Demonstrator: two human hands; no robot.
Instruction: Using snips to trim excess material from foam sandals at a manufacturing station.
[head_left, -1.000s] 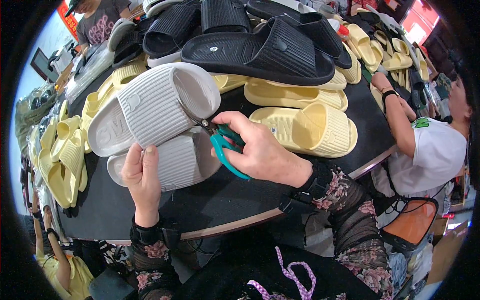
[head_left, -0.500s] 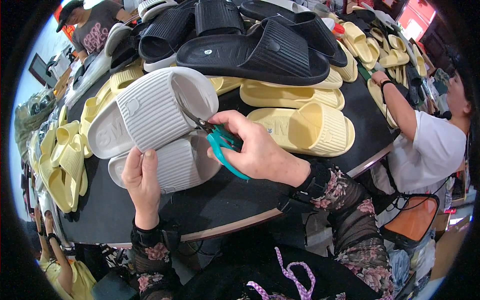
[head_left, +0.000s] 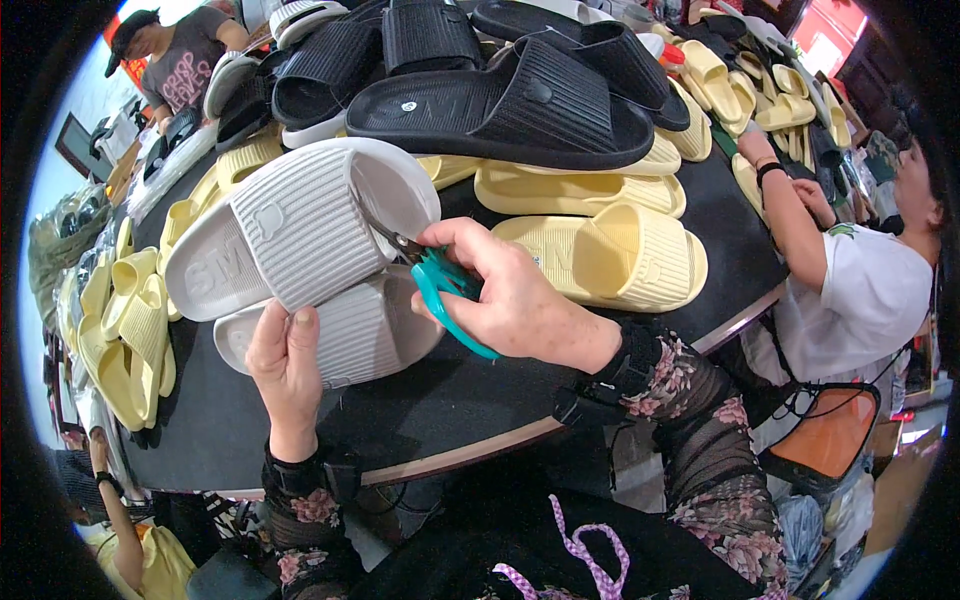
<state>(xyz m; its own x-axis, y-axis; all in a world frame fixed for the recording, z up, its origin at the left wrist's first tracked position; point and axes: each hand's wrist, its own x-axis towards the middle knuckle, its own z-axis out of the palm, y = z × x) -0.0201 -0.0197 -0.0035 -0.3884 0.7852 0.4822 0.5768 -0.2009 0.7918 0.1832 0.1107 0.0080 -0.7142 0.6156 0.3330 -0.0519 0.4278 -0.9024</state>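
Observation:
A light grey ribbed slide sandal (head_left: 300, 235) is tilted up in front of me, its lower strap edge pinched between thumb and fingers of my left hand (head_left: 284, 365). My right hand (head_left: 535, 310) is closed round teal-handled scissors (head_left: 432, 305). The dark blades reach to the rim of the strap's opening, and their tips are hard to make out against the sandal. Beneath lies a second grey slide sandal (head_left: 350, 340), partly covered by the first one and by my left hand. A pale yellow slide sandal (head_left: 600, 255) rests just beyond my right hand.
Black slide sandals (head_left: 510, 105) are heaped on yellow ones at the table's far side. More yellow sandals (head_left: 130, 310) lie at the left. The dark table (head_left: 450, 405) has a curved near edge. A co-worker in white (head_left: 860, 285) handles sandals at the right; others are at the left.
The upper grey sandal has shifted slightly left in my left hand. My right hand and the scissors hardly differ. A second hand of the co-worker at the right has come into view.

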